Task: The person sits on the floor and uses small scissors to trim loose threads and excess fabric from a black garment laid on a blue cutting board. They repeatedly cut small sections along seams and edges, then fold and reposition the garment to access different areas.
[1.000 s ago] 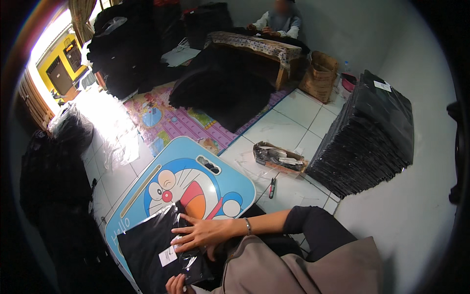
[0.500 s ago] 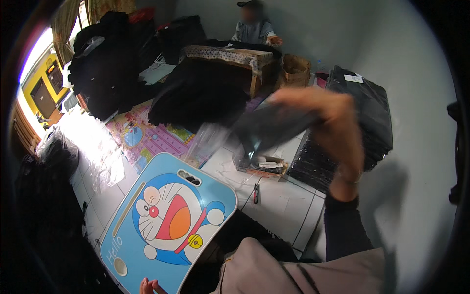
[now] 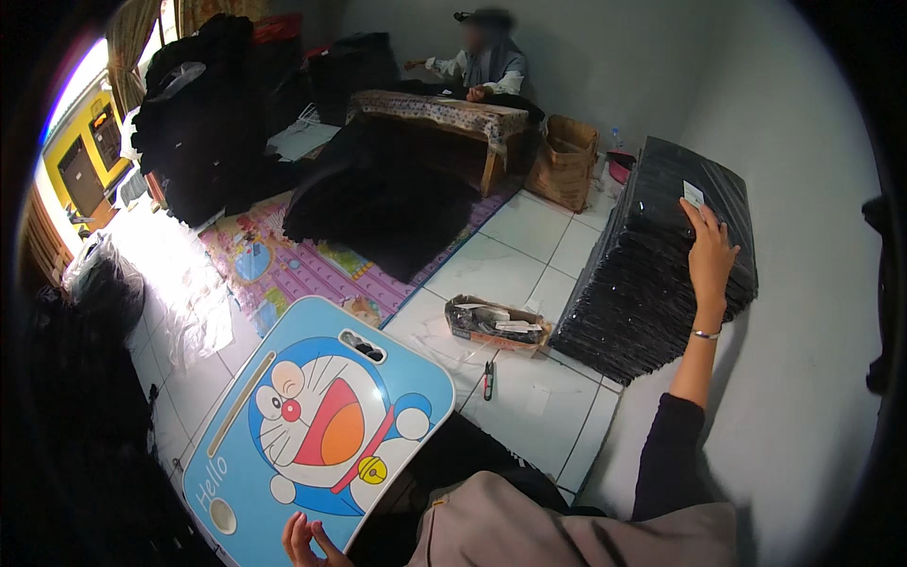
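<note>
Plainly, the white label (image 3: 693, 194) on the top black packet (image 3: 661, 175) bears print too small to read, while white lettering (image 3: 212, 480) runs along the left part of the blue counter (image 3: 402, 364), beside a big winking cartoon figure (image 3: 326, 416). That top packet lies on the tall stack of black packets (image 3: 628, 307) by the wall, on the right. The right hand (image 3: 710, 253) reaches out to it on an extended arm, black sleeve at the elbow and a bracelet (image 3: 707, 334) at the wrist, fingertips resting at the label's lower edge; its grip is loose and slightly spread, closed around nothing. At the blue counter's near edge, the left hand (image 3: 312, 543) is half cut off by the frame, fingers bent and thumb apart, its grip partly wide with nothing visible inside; whether it touches the counter cannot be told. Between counter and stack, an open cardboard box (image 3: 484, 333) holds white slips (image 3: 518, 327) and dark items. Farther back stands a brown paper bag (image 3: 564, 178), its top open, contents unclear.
</note>
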### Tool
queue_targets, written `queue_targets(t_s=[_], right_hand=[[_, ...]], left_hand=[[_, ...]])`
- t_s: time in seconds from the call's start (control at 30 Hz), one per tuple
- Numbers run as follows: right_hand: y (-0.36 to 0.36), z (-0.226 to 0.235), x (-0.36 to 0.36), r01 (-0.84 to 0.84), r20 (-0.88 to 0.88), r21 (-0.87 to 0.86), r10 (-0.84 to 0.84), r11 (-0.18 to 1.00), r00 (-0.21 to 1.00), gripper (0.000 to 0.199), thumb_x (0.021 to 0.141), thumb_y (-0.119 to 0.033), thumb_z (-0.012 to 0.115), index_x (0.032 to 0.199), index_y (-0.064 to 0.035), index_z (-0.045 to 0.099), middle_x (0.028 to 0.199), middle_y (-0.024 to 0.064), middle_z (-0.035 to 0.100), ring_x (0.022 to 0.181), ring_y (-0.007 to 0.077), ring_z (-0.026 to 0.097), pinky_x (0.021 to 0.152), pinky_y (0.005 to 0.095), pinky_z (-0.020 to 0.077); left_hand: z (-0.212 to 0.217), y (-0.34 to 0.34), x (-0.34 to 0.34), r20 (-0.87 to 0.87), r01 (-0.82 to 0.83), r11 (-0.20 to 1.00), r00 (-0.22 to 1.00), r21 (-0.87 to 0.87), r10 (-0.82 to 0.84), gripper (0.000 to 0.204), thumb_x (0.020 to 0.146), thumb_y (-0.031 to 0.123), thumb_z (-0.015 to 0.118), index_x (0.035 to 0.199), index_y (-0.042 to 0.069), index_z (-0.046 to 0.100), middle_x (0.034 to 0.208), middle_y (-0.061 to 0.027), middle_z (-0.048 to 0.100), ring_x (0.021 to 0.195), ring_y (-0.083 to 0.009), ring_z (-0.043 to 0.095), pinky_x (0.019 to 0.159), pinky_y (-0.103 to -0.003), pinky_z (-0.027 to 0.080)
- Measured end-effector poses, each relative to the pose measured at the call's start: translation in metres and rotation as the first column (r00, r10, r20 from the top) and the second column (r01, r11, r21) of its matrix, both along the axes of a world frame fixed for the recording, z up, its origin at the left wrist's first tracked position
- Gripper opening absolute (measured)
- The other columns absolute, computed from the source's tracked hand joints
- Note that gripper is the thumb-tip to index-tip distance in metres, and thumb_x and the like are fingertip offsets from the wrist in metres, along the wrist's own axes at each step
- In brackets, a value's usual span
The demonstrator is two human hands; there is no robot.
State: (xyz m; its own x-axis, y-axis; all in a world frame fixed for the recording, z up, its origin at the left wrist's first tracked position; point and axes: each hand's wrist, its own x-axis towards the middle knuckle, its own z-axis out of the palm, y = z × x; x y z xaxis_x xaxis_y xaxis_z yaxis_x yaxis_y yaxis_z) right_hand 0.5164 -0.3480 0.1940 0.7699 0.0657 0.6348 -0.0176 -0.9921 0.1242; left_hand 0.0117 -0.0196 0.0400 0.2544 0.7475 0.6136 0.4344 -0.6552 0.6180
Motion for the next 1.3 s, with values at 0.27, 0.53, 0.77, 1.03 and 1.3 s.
queue_targets(t_s=[0.27,0.53,0.77,1.03,1.3], right_hand=[[-0.002,0.033,0.005,0.185,-0.529,0.183,-0.062,0.966,0.846,0.092,0.068,-0.083,0.055,0.147,-0.0455,0.028,0.162,-0.0001,0.012,0.145,0.0459,0.0,0.1,0.082,0.0023],[0.087,-0.003,-0.013,-0.4,0.077,0.024,0.397,0.916,0.914,0.053,0.093,-0.026,0.058,0.143,-0.0164,0.042,0.153,0.0141,0.03,0.14,0.0377,0.029,0.108,0.0577,0.0287],[0.181,-0.259,0.055,-0.683,-0.535,0.332,0.726,0.651,0.432,0.036,0.095,-0.021,0.053,0.123,0.0013,0.058,0.118,0.0234,0.062,0.108,0.0384,0.06,0.093,0.043,0.0473],[0.189,-0.365,0.041,-0.364,-0.604,0.247,0.437,0.898,0.667,0.039,0.095,-0.02,0.052,0.132,-0.0302,0.051,0.108,0.0088,0.065,0.105,0.0319,0.062,0.087,0.0528,0.0459],[0.267,-0.374,0.004,-0.272,-0.668,0.232,0.356,0.934,0.654,0.039,0.097,-0.022,0.049,0.136,-0.0273,0.047,0.119,0.0077,0.061,0.114,0.0333,0.058,0.097,0.0609,0.0397]], left_hand=[[-0.013,0.005,-0.005,-0.069,-0.095,0.95,0.995,-0.296,0.078,0.029,0.087,0.004,0.065,0.116,0.002,0.064,0.122,-0.0121,0.06,0.093,-0.0224,0.063,0.086,-0.037,0.051],[-0.021,0.01,-0.039,-0.206,-0.275,0.926,0.952,-0.257,0.226,0.03,0.085,0.001,0.064,0.115,0.0,0.063,0.127,-0.0193,0.056,0.116,-0.0354,0.056,0.096,-0.046,0.045],[-0.043,0.031,-0.074,-0.226,-0.422,0.849,0.903,-0.319,0.364,0.035,0.084,-0.002,0.062,0.119,0.001,0.062,0.128,-0.0198,0.055,0.116,-0.0366,0.055,0.097,-0.046,0.044],[-0.063,0.029,-0.078,-0.357,-0.532,0.83,0.818,-0.169,0.451,0.024,0.089,0.003,0.058,0.112,-0.002,0.065,0.126,-0.0198,0.055,0.115,-0.0358,0.055,0.097,-0.043,0.044],[-0.06,0.03,-0.074,-0.33,-0.525,0.83,0.83,-0.189,0.449,0.023,0.09,0.003,0.057,0.11,-0.001,0.065,0.125,-0.0197,0.056,0.114,-0.0348,0.055,0.098,-0.042,0.044]])
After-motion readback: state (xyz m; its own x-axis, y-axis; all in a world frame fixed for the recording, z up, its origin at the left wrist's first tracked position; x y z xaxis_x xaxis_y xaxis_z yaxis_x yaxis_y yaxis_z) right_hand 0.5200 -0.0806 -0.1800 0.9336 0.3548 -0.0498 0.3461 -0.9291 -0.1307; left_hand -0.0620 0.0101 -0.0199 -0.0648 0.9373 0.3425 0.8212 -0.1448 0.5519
